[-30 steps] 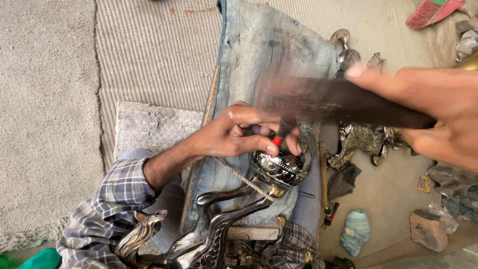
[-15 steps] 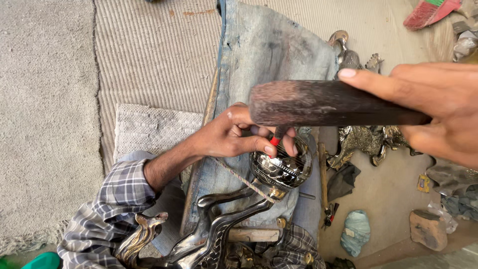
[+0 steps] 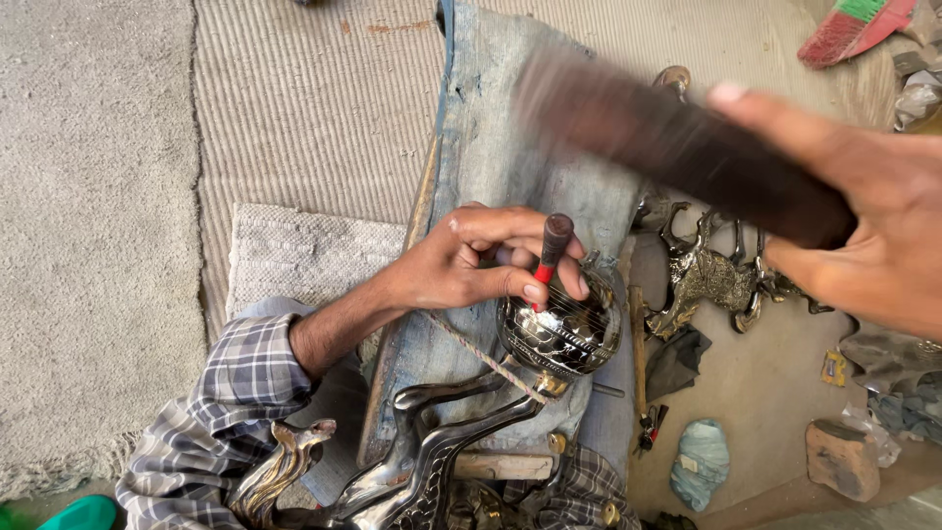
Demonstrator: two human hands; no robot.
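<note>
Brass, polished and cross-hatched with engraved lines: the round metal ball [image 3: 561, 332] sits on blue denim cloth [image 3: 510, 147] over a plank, with the left hand [image 3: 471, 263] resting on its top, fingers pinched closed around a red-banded steel punch [image 3: 549, 253] held near upright, tip on the ball. Compared with half a second ago, the dark wooden mallet block [image 3: 677, 147], gripped in the closed right hand [image 3: 873, 226], has tilted from level and is now motion-blurred. Reading: a strike on the punch head is in progress; ball and punch unmoved.

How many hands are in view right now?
2: the left hand grips a red-banded punch on the round metal piece; the right hand holds a blurred wooden block.
</note>
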